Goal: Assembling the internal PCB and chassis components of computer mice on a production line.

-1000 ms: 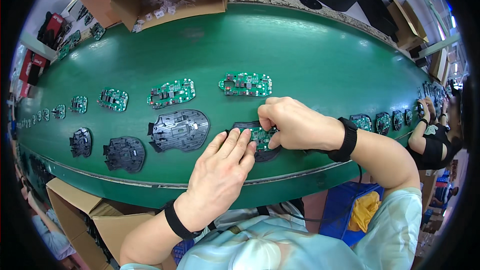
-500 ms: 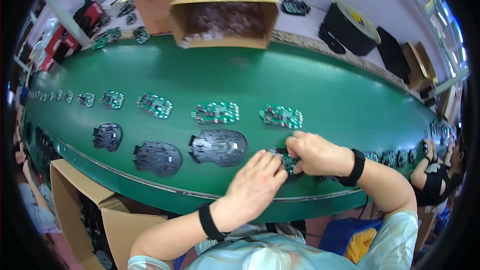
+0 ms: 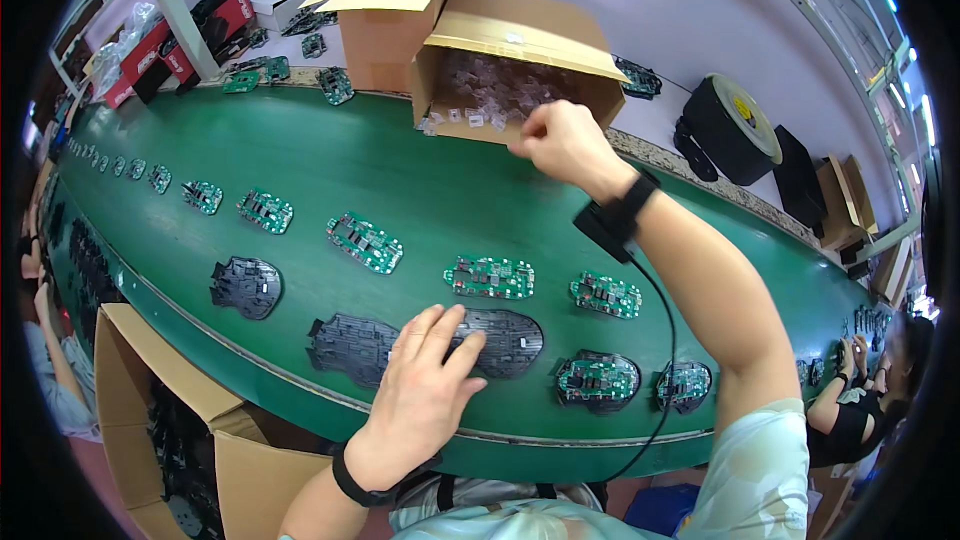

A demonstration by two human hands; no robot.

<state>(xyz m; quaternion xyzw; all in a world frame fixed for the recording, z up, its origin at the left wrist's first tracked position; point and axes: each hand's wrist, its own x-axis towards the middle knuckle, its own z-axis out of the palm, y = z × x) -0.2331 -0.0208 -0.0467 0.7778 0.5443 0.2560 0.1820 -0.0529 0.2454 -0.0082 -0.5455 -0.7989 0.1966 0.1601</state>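
The left hand (image 3: 425, 395) lies loosely open, fingers spread over two ribbed black plastic shells (image 3: 512, 343); I count a third shell (image 3: 245, 288) off to its left. Two board-topped black shells (image 3: 598, 381) sit below the right forearm. Beyond, five rounded green circuit boards (image 3: 490, 278) lie nearest on the green desk (image 3: 290, 145), smaller-looking ones trailing leftward. Farther, the right hand (image 3: 568, 148), fingers curled together, hovers by one tipped brown cardboard box (image 3: 530, 25) of clear plastic pieces (image 3: 480, 85); whether it pinches one, I can't tell.
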